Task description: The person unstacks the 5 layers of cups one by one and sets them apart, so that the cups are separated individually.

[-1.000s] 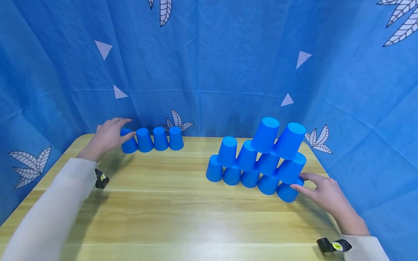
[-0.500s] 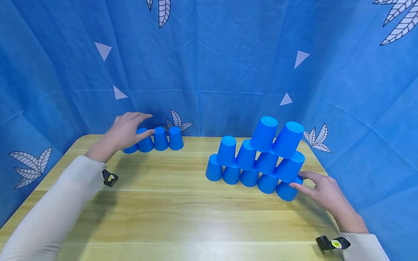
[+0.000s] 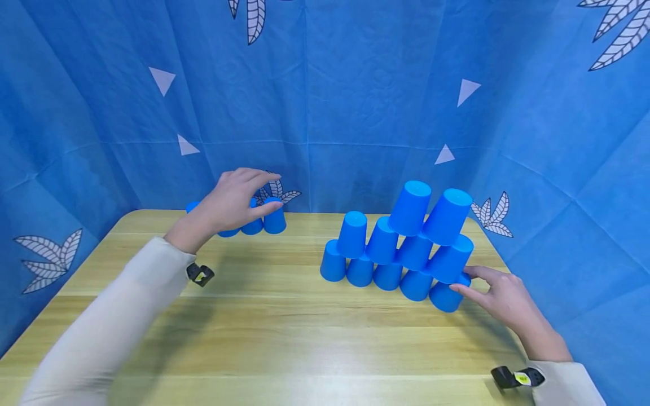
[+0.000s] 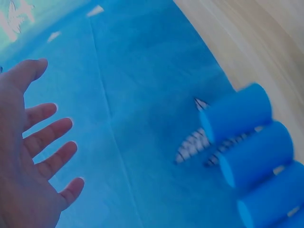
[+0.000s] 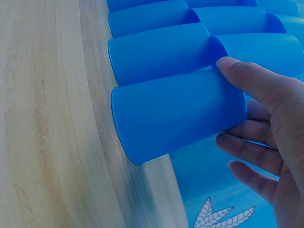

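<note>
Upside-down blue plastic cups stand on the table in two groups. At the back left is a row of several, and its right-end cup [image 3: 275, 219] shows past my left hand [image 3: 231, 200]. That hand hovers over the row, fingers spread and nothing held; the left wrist view shows it apart from the row's cups [image 4: 240, 113]. On the right, a stepped stack has a long bottom row, a second row and two top cups [image 3: 410, 208]. My right hand [image 3: 508, 296] grips the bottom row's right-end cup [image 5: 178, 116], thumb on one side and fingers on the other.
The wooden table [image 3: 284, 349] stretches in front of both cup groups. A blue curtain [image 3: 355, 113] with leaf and triangle prints hangs close behind and along the sides. A small black camera [image 3: 200, 274] sits on the left wrist.
My left hand has moved right along the row of cups, from its left end to near its right end. My right hand stays at the same cup, and the stack looks unchanged.
</note>
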Motion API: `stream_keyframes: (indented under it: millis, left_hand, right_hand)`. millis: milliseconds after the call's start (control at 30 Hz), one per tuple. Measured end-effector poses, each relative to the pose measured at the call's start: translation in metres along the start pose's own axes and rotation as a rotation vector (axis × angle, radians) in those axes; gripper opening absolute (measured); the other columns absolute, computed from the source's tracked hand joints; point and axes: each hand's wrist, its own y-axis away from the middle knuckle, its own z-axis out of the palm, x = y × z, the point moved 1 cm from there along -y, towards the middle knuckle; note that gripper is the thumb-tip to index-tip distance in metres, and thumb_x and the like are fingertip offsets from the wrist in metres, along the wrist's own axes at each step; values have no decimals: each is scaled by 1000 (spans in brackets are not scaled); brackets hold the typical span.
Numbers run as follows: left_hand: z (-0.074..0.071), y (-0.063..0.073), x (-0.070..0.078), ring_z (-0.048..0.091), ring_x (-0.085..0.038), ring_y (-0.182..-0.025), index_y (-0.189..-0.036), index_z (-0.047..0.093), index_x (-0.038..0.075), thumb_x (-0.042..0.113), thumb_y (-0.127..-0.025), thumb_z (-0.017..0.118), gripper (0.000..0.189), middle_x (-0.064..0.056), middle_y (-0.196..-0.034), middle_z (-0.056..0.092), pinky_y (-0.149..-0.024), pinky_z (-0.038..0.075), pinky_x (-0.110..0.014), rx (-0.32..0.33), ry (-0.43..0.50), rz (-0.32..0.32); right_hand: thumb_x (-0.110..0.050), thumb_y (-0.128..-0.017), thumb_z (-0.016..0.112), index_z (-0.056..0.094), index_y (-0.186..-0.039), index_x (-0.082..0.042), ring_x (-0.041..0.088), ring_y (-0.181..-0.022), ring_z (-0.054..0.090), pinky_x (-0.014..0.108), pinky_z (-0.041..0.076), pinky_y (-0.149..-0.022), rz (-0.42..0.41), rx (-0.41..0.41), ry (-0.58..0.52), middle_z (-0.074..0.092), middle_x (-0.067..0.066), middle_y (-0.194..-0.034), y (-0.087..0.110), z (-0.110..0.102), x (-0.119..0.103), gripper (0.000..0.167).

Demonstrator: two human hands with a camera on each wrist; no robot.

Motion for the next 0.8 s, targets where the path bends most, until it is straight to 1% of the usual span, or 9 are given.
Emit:
stream_keyframes:
  millis: [67, 200, 300, 433, 600, 733, 800]
  left_hand:
    - [-1, -5, 11, 40, -36, -133, -142, 52, 13, 51, -93, 60, 63, -14, -141, 51, -104, 26, -64, 8, -1, 33]
    - [0, -16, 28, 39, -33, -134, -142, 52, 14, 52, -92, 61, 63, -11, -141, 51, -105, 27, -62, 13, -12, 86]
    - [0, -24, 42, 38, -32, -134, -144, 50, 16, 54, -93, 59, 65, -10, -142, 50, -106, 26, -60, 5, -16, 104]
    - [1, -34, 62, 37, -30, -135, -145, 48, 17, 58, -93, 55, 66, -8, -144, 49, -107, 26, -58, -9, -22, 112]
    - [3, -48, 90, 37, -29, -136, -146, 47, 19, 60, -95, 50, 66, -6, -145, 48, -108, 26, -56, -3, -33, 128]
    - [5, -59, 115, 38, -27, -135, -146, 48, 19, 61, -95, 49, 66, -4, -144, 49, -108, 28, -54, 16, -42, 168]
    - [5, -64, 127, 39, -26, -135, -146, 48, 20, 62, -94, 48, 67, -3, -144, 50, -108, 29, -53, 21, -47, 191]
  right_hand:
    - [-36, -81, 80, 70, -111, 2, 26, -70, 66, 48, 53, -62, -4, 3, 0, 71, 21, -101, 0, 0, 0, 49]
    - [-36, -81, 80, 71, -110, 1, 27, -71, 66, 48, 53, -62, -19, 15, 5, 72, 20, -100, 0, 0, 0, 48]
    - [-36, -80, 80, 71, -109, 1, 23, -68, 64, 44, 52, -60, -24, 19, 10, 72, 20, -99, 0, 0, 0, 48]
    - [-36, -81, 80, 71, -109, 1, 12, -60, 54, 36, 48, -57, -20, 17, 18, 72, 20, -99, -1, -1, -1, 48]
    - [-36, -81, 80, 70, -110, 1, 10, -59, 51, 34, 47, -56, -16, 16, 24, 71, 21, -100, -1, -1, -2, 48]
    - [-36, -81, 80, 71, -109, 1, 8, -55, 48, 30, 44, -54, -25, 25, 24, 72, 20, -99, 0, -1, -1, 47]
    - [-34, -81, 81, 71, -108, 0, 9, -55, 49, 31, 45, -55, -35, 36, 24, 72, 18, -98, 0, -1, 0, 45]
